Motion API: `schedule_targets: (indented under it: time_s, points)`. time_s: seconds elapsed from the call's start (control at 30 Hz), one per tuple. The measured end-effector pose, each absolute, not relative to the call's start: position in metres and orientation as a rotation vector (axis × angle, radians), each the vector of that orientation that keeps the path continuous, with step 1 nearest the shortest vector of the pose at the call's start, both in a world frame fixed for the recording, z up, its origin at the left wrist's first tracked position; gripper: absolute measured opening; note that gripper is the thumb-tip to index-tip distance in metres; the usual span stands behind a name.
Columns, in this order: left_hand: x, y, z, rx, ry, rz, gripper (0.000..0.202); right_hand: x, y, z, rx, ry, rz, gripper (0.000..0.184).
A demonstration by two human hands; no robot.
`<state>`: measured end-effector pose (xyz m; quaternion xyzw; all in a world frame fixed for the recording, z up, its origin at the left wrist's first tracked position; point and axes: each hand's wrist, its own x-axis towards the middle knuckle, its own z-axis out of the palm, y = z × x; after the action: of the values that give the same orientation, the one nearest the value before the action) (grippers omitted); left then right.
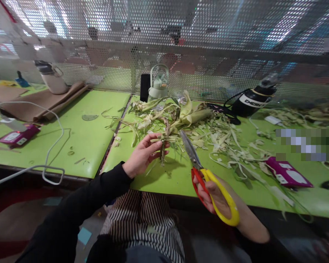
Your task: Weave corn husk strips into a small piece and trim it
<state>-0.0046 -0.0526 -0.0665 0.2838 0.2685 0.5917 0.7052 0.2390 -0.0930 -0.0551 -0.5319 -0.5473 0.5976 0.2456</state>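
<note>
My left hand (146, 153) pinches a small tied piece of corn husk (162, 146) upright above the front of the green table, with short strips sticking out sideways. Its fingers are closed round the middle of the piece. In my right hand (218, 197) are scissors (192, 151) with one red and one yellow handle. The blades look closed and point up and left, a little to the right of the husk piece, not touching it. Behind both hands lies a heap of pale corn husks (192, 117), with many cut scraps (222, 137) spread to the right.
A pale green bottle (158, 86) and a black bottle (253, 100) stand along the perforated metal screen (104, 65). Purple packs (287, 173) lie on both sides. At left a white cable (61, 135) loops over the table edge, near brown paper (41, 104) under a white bottle (53, 78).
</note>
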Motion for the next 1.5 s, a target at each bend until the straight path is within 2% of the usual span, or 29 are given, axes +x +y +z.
schedule_targets:
  time_s: [0.13,0.23,0.33,0.4,0.47,0.53,0.67,0.9,1.1,1.2,1.33,1.4,1.5]
  points:
    - [-0.007,-0.050,-0.064,0.561,0.633,1.331,0.019,0.255,-0.076,-0.056,-1.908,-1.813,0.821,0.048]
    - [-0.008,-0.047,-0.064,0.567,0.622,1.334,0.017,0.269,-0.063,-0.062,-2.045,-2.102,0.223,0.046]
    - [-0.009,-0.044,-0.066,0.579,0.642,1.335,0.020,0.277,-0.054,-0.063,-1.846,-2.271,-0.203,0.047]
    - [-0.009,-0.043,-0.067,0.596,0.674,1.318,0.024,0.272,-0.052,-0.058,-1.623,-2.253,-0.335,0.049]
    - [-0.007,-0.043,-0.067,0.628,0.697,1.282,0.029,0.257,-0.052,-0.048,-1.435,-2.213,-0.203,0.047]
    - [-0.004,-0.045,-0.065,0.672,0.700,1.239,0.034,0.234,-0.052,-0.037,-1.310,-2.203,0.127,0.044]
    - [0.004,-0.049,-0.061,0.731,0.686,1.180,0.038,0.191,-0.044,-0.028,-1.189,-2.090,0.485,0.052]
    - [0.007,-0.048,-0.062,0.897,0.721,1.212,0.026,0.176,-0.034,-0.026,-1.201,-1.852,0.706,0.029]
    - [0.012,-0.051,-0.065,1.213,0.782,1.341,0.022,0.173,-0.033,-0.026,-1.197,-1.647,1.006,0.031]
    - [0.009,-0.050,-0.060,1.110,0.767,1.291,0.024,0.197,-0.031,-0.028,-1.291,-1.831,0.947,0.040]
    - [-0.001,-0.044,-0.052,0.852,0.755,1.160,0.024,0.260,-0.029,-0.034,-1.733,-2.015,0.349,0.057]
    - [-0.003,-0.040,-0.051,0.770,0.762,1.151,0.021,0.282,-0.031,-0.038,-1.810,-2.061,0.229,0.052]
    - [-0.003,-0.036,-0.053,0.701,0.782,1.155,0.018,0.284,-0.039,-0.041,-1.670,-2.072,0.282,0.039]
